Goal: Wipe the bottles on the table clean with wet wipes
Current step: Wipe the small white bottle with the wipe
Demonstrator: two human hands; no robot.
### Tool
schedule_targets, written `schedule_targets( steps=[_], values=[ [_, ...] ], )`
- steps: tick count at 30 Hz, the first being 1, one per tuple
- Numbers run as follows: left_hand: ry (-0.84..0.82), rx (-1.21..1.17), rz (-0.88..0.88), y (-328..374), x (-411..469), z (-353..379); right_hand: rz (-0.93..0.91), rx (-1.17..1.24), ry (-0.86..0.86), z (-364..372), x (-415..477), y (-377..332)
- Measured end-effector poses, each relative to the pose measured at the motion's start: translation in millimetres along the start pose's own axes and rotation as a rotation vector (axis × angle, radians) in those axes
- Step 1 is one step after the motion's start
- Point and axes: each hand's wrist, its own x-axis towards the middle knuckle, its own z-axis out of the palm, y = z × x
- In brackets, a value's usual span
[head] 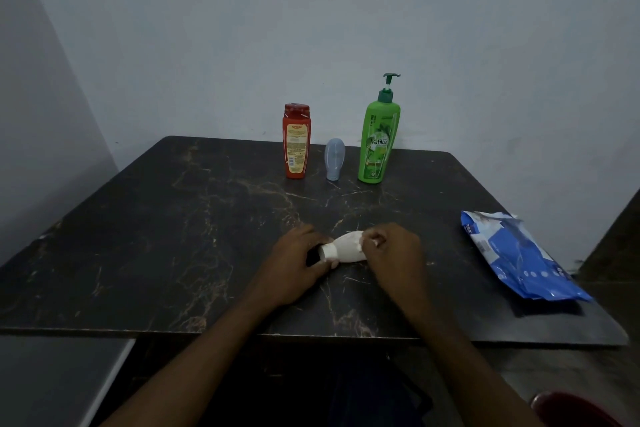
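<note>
Head view. Reaches in over the near edge of the dark marbled worktop (138, 236) with both bare forearms, the hands meeting a little nearer than its middle. Holds there a small white bottle (346, 248), laid on its side, with the neck toward the left edge and the wide end toward the right edge. Cannot tell whether it touches the surface or is just above it.

Closes the left hand (294, 263) round the neck and the dark cap end, back of the hand up, fingers curled over the top and thumb on the near side. Left grip clamped on the bottle.

Curls the right hand (391, 253) over the wide end, knuckles up, fingertips bent down onto the white surface. Right grip also clamped on the bottle. Shows some white between the right fingers, but cannot tell whether this is a wipe or the bottle itself.

Counted:
- Four bottles in all, one of them in the hands.
- Three standing upright in a row by the middle of the far edge, each apart from the next: a red bottle (296, 142), a small grey-blue bottle (335, 159) between, and a green pump bottle (379, 139), the tallest.
- One blue pack of wet wipes (519, 253), crumpled and lying flat by the right edge, well apart from the hands.
- Two hands.
</note>
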Motion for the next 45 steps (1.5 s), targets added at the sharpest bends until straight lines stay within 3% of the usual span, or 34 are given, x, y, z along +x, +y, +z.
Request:
schedule_targets(
  steps=[6,13,22,31,39,42,45],
  values=[
    [-0.003,-0.008,-0.001,0,0,0,0.112,-0.013,-0.003,-2,7,2],
    [0.007,-0.011,-0.006,1,-1,2,-0.169,-0.006,-0.028,14,-26,-28],
    [0.006,-0.055,0.007,0,-1,1,0.104,0.055,0.040,-12,4,6],
    [0.017,-0.049,0.015,2,-3,2,-0.248,0.010,0.025,23,-30,-27],
    [0.021,-0.066,0.031,3,-3,-1,0.082,0.112,0.097,-10,3,12],
    [0.020,-0.049,0.024,3,-3,-1,0.093,0.118,0.097,-11,0,5],
    [0.021,-0.040,0.017,5,-3,0,-0.022,0.072,0.069,-1,-11,-19]
  ],
)
